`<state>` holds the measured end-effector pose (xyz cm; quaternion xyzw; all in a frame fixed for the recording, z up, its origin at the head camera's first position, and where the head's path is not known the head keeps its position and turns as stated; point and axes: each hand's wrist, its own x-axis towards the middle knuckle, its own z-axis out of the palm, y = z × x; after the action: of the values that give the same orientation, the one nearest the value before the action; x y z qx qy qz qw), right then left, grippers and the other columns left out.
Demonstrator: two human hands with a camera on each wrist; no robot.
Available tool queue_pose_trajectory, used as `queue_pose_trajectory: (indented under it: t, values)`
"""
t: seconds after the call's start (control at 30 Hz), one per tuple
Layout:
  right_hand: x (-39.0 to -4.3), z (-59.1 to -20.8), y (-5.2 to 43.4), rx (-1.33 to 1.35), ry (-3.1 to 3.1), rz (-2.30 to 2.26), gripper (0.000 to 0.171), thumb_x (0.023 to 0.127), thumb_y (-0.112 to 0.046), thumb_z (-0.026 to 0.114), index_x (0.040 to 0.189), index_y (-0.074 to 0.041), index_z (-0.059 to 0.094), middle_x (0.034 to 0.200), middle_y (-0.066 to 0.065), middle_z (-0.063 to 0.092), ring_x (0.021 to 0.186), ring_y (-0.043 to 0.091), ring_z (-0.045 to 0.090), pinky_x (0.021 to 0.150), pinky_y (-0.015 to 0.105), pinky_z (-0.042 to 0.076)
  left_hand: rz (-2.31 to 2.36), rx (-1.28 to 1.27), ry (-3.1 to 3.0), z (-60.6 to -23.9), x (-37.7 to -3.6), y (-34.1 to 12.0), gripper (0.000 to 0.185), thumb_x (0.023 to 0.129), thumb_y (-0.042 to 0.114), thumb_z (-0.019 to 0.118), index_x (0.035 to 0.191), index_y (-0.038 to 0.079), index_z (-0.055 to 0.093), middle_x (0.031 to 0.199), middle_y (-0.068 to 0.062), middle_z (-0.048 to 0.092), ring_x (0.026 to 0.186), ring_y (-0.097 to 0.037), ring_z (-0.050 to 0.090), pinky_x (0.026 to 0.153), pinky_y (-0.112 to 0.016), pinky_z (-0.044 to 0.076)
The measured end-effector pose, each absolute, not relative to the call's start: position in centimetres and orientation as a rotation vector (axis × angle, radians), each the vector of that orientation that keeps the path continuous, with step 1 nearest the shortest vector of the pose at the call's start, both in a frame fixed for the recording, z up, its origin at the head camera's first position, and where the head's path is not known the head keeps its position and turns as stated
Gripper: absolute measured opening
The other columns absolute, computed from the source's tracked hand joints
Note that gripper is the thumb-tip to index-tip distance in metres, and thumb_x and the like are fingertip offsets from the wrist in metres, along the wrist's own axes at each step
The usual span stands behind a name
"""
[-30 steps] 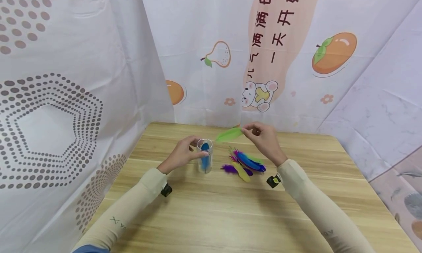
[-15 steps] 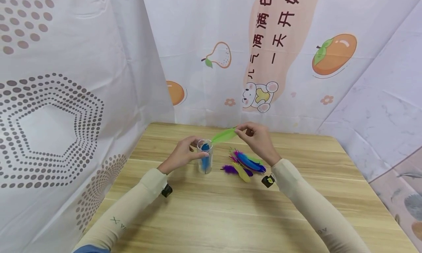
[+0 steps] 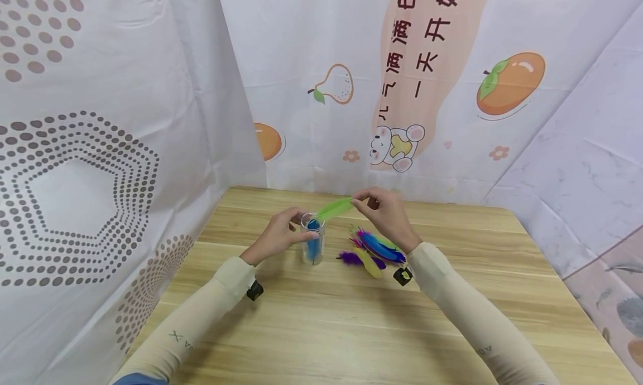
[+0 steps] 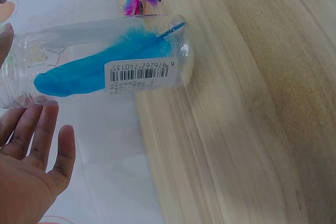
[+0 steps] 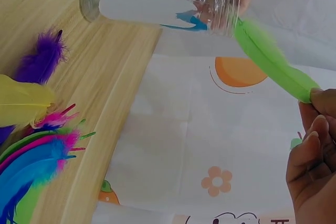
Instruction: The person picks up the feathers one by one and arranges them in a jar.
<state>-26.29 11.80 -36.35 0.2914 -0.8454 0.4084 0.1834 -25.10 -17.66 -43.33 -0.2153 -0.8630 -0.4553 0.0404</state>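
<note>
Above the tabletop (image 3: 321, 329), my right hand (image 3: 384, 217) pinches a green feather (image 3: 335, 208) at the clear plastic jar (image 3: 312, 239) my left hand (image 3: 275, 234) grips; its soft tip may buckle against the rim.

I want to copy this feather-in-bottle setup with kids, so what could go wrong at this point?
The green feather is soft and pinched only at its end by the right hand, so it may bend at the clear bottle mouth rather than slide in. The bottle is narrow and light; a sideways push might tip it despite the left hand.
</note>
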Motion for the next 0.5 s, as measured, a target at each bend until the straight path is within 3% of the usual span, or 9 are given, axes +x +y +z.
queue_pose_trajectory:
  t: [0.5]
  values:
    - [-26.8, -36.6, 10.2, 0.942, -2.353, 1.029, 0.009, 0.098, -0.02, 0.074, 0.102, -0.013, 0.078, 0.077, -0.004, 0.063, 0.058, 0.013, 0.046, 0.053, 0.027, 0.038, -1.411, -0.638, -2.647, -43.3, -25.0, -17.6, 0.054, 0.083, 0.047, 0.085, 0.124, 0.017, 0.068, 0.108, 0.003, 0.067, 0.099, -0.015, 0.061, 0.085, -0.039, 0.054]
